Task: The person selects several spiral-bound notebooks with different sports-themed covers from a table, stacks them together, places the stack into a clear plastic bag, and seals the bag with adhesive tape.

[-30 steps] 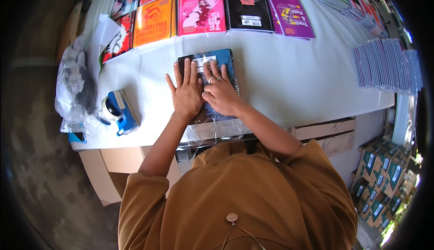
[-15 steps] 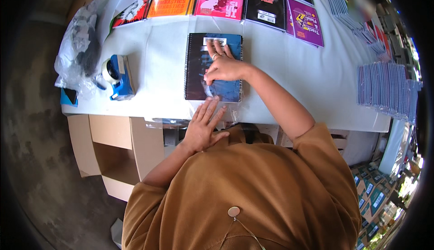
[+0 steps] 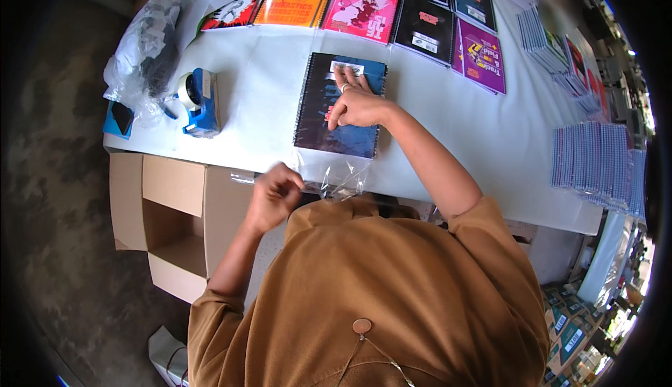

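Head view. A black-and-blue spiral-bound notebook lies flat near the front edge of a white-covered table. The right hand rests on its cover, fingers extended and slightly spread. The left hand is near crinkled, transparent plastic film below the notebook, its fingers curled (whether they pinch anything cannot be told). Uneven pressure from the right hand could let a pull on the film skew the notebook; slack might crease, and a sharp tug might tear it.
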Demonstrator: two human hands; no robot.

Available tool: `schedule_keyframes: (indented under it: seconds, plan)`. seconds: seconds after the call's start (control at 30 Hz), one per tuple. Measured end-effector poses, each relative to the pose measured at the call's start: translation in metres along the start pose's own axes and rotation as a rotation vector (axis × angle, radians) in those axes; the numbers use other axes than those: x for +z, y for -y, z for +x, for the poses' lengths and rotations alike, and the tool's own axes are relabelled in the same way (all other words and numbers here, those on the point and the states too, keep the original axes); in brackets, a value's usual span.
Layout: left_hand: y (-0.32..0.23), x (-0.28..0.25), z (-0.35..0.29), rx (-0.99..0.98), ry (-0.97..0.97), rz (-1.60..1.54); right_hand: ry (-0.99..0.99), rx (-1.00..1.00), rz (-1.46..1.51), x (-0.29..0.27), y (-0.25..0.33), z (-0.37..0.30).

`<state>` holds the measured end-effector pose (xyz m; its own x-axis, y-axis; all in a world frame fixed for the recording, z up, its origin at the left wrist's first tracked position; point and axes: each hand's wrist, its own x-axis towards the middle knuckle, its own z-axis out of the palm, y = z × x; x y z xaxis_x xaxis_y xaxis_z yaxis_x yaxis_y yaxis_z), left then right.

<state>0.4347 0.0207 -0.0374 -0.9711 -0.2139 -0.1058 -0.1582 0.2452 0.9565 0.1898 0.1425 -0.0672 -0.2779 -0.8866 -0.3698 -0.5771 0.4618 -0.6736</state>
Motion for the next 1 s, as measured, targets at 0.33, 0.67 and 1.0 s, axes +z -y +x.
schedule_keyframes:
  seconds: [0.33,0.67,1.0]
  plan:
    - [0.04,-0.025,-0.024,0.107,0.084,0.714,-0.482,-0.005,0.05,0.017,0.004,0.004]
    - [0.071,-0.214,0.059,-0.592,-0.617,0.095,-0.414,0.064,-0.032,0.014,0.017,0.005]
    - [0.119,-0.207,-0.028,-0.49,-0.234,-0.482,-0.463,0.077,-0.064,0.012,0.015,0.001]
